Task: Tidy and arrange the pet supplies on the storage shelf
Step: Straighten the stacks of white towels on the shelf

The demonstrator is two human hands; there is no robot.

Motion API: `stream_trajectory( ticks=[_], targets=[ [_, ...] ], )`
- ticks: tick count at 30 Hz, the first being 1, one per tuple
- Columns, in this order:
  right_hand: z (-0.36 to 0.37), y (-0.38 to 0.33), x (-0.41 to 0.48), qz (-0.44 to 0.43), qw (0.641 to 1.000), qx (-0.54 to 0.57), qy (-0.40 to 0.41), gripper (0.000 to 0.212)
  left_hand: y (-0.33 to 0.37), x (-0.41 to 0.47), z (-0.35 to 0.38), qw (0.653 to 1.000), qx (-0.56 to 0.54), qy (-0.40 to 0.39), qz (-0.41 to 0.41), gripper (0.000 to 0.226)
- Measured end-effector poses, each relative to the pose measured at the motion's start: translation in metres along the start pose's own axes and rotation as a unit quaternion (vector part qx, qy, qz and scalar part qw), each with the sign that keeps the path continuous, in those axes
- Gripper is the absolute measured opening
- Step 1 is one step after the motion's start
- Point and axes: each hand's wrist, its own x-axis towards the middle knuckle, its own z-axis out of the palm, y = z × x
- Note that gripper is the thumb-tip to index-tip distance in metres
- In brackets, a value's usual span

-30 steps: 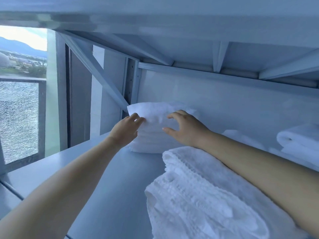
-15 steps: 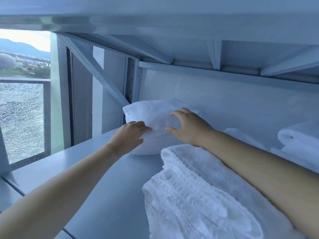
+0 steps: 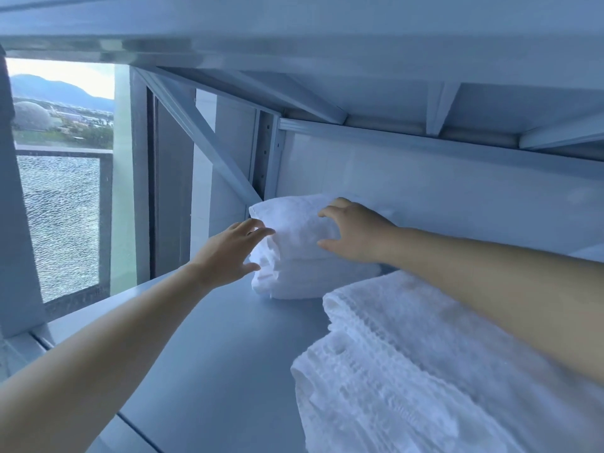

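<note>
A small stack of folded white towels (image 3: 295, 277) sits at the back left of the grey metal shelf (image 3: 212, 354), against the back panel. My left hand (image 3: 228, 253) touches the stack's left side with straight, spread fingers, thumb low by the lower fold. My right hand (image 3: 356, 233) arches over the top towel, fingertips on its upper face and thumb pressed on its front edge. A bigger pile of textured white towels (image 3: 408, 361) lies in front, under my right forearm.
The underside of the shelf above (image 3: 327, 60) hangs low over the hands. A diagonal brace (image 3: 196, 135) and an upright post (image 3: 266, 152) close the left rear corner. A window with a railing (image 3: 62, 207) is at far left. More white cloth (image 3: 588, 251) shows at the right edge.
My left hand has uncurled and spread its fingers against the stack's left side. My right hand stays arched on top of the stack. The view has shifted slightly.
</note>
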Motion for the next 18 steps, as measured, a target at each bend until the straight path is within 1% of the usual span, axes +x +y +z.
stream_trajectory(
  ticks=[3, 6, 11, 14, 18],
  targets=[
    [0.020, -0.004, 0.005, -0.012, 1.000, -0.008, -0.006, 0.063, -0.004, 0.009, 0.005, 1.000, 0.024, -0.008, -0.005, 0.075],
    [0.029, -0.001, 0.007, -0.016, 1.000, -0.007, 0.009, 0.070, -0.009, 0.020, 0.011, 0.999, 0.045, -0.013, -0.001, 0.088],
    [0.042, 0.001, 0.007, -0.018, 1.000, 0.001, -0.016, 0.076, -0.012, 0.035, 0.022, 0.999, 0.034, -0.011, 0.011, 0.105],
    [0.047, 0.003, 0.009, -0.015, 0.999, 0.013, -0.029, 0.078, -0.014, 0.040, 0.029, 1.000, 0.004, -0.013, 0.015, 0.104],
    [0.054, 0.006, 0.010, -0.018, 0.997, 0.000, -0.070, 0.085, -0.016, 0.044, 0.031, 0.999, -0.030, 0.008, 0.024, 0.088]
  ],
)
